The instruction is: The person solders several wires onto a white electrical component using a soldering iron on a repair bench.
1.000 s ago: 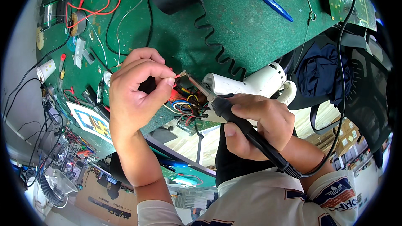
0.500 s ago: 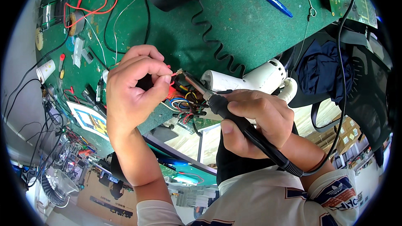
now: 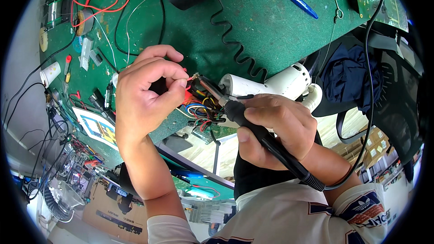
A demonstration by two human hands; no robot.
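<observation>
Soldering iron (image 3: 272,143) stays at the red wire (image 3: 190,79)

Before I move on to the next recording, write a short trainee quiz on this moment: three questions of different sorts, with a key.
1. Short answer: What tool does the right hand hold?
2. True or false: The left hand grips the blue-handled cutters.
3. Multiple choice: In the picture, where is the dark blue cloth relative to the right hand?
A) up and to the right
B) up and to the left
C) straight below

Key:
1. A soldering iron with a black handle.
2. False; it pinches a thin red wire between thumb and finger.
3. A
</observation>
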